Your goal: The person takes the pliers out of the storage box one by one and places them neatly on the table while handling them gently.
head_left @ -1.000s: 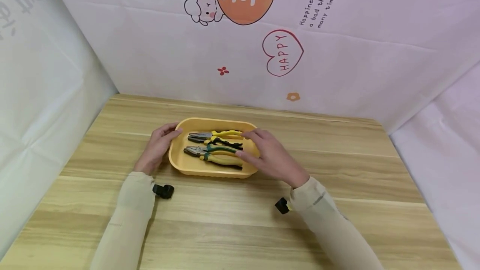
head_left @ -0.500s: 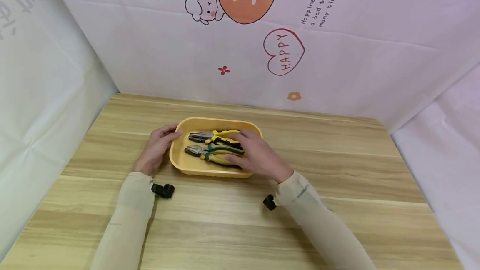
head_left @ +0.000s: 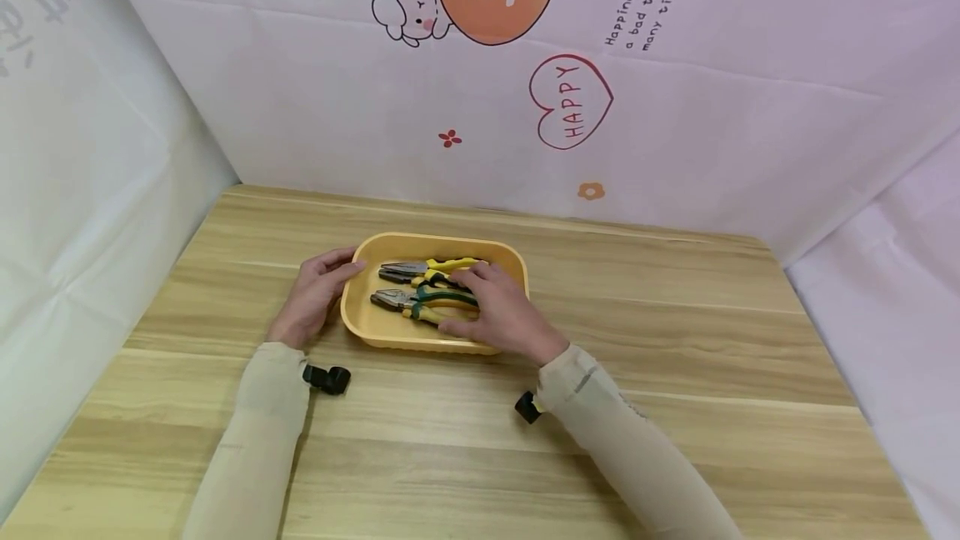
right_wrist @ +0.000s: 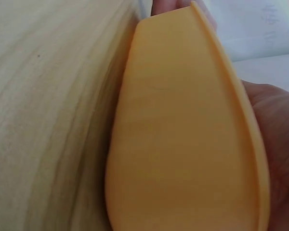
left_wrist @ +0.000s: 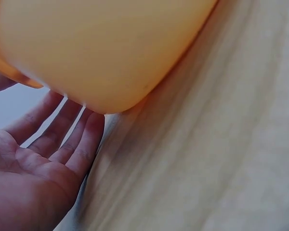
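A yellow plastic basket point(head_left: 378, 325) sits on the wooden table in the head view. Two pairs of pliers lie inside it, heads to the left. Farther back are needle-nose pliers point(head_left: 405, 269) with yellow and black handles; nearer are combination pliers point(head_left: 393, 299) with green and yellow handles. My left hand point(head_left: 311, 294) holds the basket's left end, thumb over the rim and fingers point(left_wrist: 79, 139) against the outer wall. Over the handles hovers my right hand point(head_left: 504, 313), thumb and fingertips spread around the combination pliers' handles. Whether they touch is unclear; the basket wall point(right_wrist: 183, 120) blocks the right wrist view.
The wooden table point(head_left: 420, 440) reaches well out on both sides of the basket. A printed white cloth point(head_left: 337, 107) hangs behind the table, with more cloth at left and right. Small black cameras point(head_left: 327, 379) are strapped at both wrists.
My right hand has moved left, from the basket's right rim to above the pliers' handles, covering part of them. My left hand and the basket stay in place.
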Demonstrator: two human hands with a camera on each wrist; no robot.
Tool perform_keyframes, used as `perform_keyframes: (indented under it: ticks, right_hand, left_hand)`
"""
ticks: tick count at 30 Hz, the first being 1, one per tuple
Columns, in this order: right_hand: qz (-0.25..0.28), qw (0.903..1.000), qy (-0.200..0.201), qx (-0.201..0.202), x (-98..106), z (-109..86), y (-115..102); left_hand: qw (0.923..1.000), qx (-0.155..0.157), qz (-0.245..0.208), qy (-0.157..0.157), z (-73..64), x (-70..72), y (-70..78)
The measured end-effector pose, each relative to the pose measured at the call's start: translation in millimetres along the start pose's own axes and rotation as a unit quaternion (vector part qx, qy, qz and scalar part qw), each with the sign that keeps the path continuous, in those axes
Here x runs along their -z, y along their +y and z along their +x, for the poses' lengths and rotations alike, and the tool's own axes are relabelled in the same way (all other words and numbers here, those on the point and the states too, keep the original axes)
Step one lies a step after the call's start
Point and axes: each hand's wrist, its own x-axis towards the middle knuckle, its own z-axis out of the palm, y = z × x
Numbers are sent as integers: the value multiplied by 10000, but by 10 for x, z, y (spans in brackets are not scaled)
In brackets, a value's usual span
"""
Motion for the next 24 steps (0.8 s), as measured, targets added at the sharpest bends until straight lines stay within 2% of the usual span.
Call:
perform_keyframes:
  ticks: [24]
  right_hand:
    - [-591,9978,-293,-80,-65,110,-80]
  left_hand:
    - [9997,71,-198,155,-2,2,-15]
